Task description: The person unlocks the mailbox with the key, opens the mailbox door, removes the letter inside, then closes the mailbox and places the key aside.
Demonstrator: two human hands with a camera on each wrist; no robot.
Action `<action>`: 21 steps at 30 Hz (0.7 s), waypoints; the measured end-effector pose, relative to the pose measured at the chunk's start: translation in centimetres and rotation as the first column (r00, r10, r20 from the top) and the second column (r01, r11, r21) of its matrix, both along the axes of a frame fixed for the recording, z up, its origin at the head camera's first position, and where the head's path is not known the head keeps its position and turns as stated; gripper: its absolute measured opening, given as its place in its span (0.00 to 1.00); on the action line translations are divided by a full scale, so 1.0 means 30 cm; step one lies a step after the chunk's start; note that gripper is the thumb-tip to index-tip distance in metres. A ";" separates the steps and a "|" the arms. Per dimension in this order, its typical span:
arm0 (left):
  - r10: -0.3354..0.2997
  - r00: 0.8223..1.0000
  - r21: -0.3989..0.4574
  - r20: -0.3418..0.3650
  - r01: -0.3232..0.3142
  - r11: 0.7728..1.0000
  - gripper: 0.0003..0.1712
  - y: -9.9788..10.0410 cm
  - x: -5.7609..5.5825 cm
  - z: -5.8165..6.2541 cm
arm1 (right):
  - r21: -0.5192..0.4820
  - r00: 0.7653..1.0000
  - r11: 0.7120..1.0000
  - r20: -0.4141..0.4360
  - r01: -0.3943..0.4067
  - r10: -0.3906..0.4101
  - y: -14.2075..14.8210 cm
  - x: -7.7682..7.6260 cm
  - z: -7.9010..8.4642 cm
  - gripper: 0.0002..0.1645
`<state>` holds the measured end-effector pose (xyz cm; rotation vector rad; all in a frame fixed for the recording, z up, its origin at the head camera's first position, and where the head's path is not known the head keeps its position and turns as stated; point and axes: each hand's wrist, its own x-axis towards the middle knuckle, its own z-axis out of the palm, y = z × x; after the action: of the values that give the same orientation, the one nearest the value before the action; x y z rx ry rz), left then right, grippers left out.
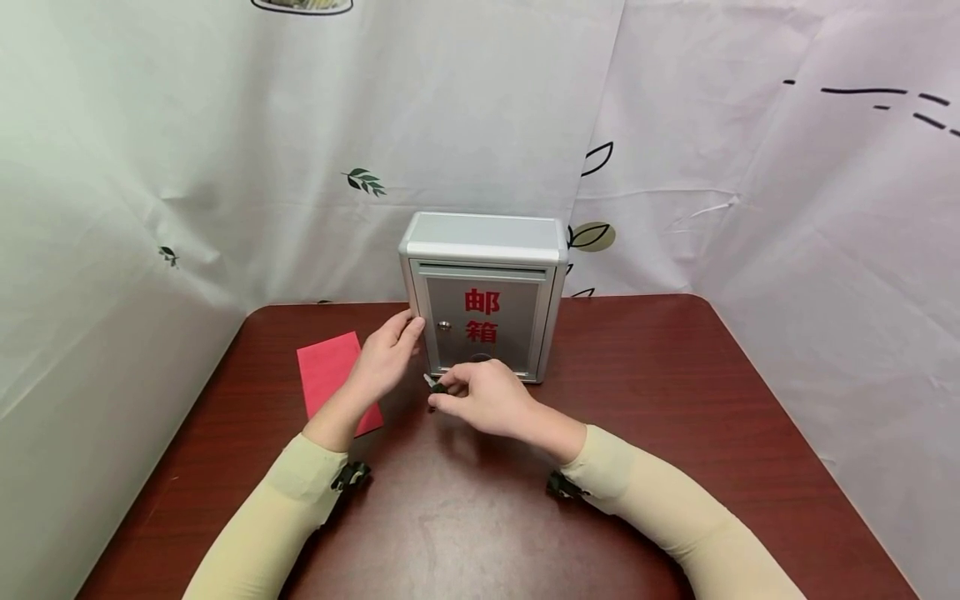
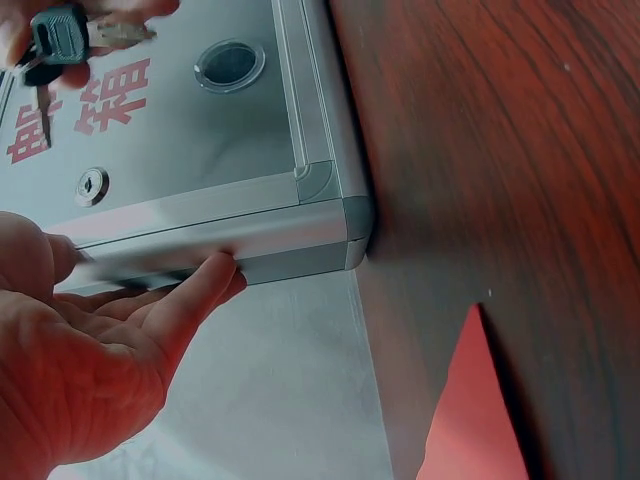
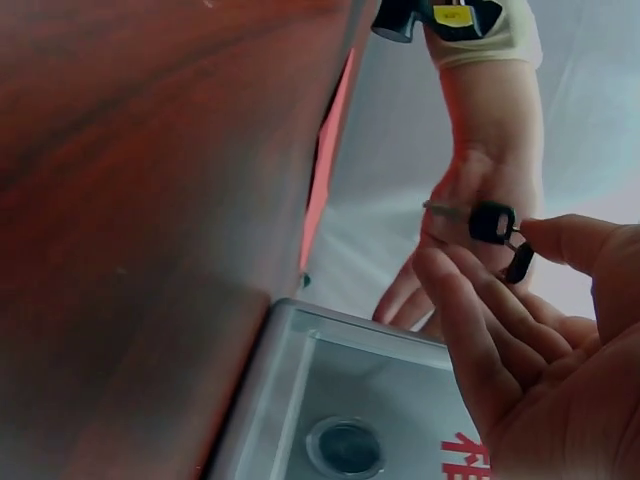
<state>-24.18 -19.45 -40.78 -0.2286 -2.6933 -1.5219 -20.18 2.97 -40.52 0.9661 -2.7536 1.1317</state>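
Observation:
A silver metal mailbox [image 1: 480,242] with red characters and a small keyhole lock [image 2: 92,186] stands upright on the table. Its front door is closed. My left hand [image 1: 386,354] rests against the box's left side, its fingers [image 2: 200,292] fairly straight along the side and the thumb near the front edge. In front of the box's lower left, my right hand [image 1: 491,398] pinches a pair of black-headed keys [image 3: 492,222] on a small ring. One key's metal blade sticks out to the left in the head view, below the lock and away from it.
A red envelope [image 1: 327,367] lies on the dark red wooden table [image 1: 637,400], left of the mailbox and partly under my left forearm in the head view. White printed cloth [image 1: 480,125] hangs behind and on both sides. A slot [image 1: 480,272] runs across the mailbox's upper front.

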 end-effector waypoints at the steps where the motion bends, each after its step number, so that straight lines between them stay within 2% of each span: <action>1: -0.001 1.000 0.000 0.003 0.001 1.000 0.38 0.000 0.000 0.000 | -0.003 1.000 1.000 0.025 -0.010 0.010 0.001 0.000 -0.003 0.11; 8: -0.008 1.000 0.008 0.008 0.008 1.000 0.38 -0.003 0.002 0.000 | -0.025 0.983 0.998 0.177 -0.055 0.058 0.018 -0.001 -0.031 0.06; 14: -0.009 1.000 0.006 0.013 0.009 1.000 0.40 -0.003 0.002 -0.002 | -0.086 0.943 0.995 0.324 -0.054 0.079 0.036 0.000 -0.057 0.10; 18: -0.008 1.000 0.005 0.021 0.008 1.000 0.40 -0.004 0.002 -0.004 | -0.109 0.922 0.992 0.373 -0.063 0.100 0.049 -0.001 -0.070 0.11; 21: -0.007 1.000 0.004 0.024 0.007 1.000 0.40 -0.006 0.000 -0.006 | -0.097 0.916 0.993 0.387 -0.074 0.106 0.063 -0.002 -0.074 0.11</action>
<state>-24.18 -19.62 -40.96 -0.2204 -2.7102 -1.5423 -20.25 4.85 -42.73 0.9576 -2.9536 1.5989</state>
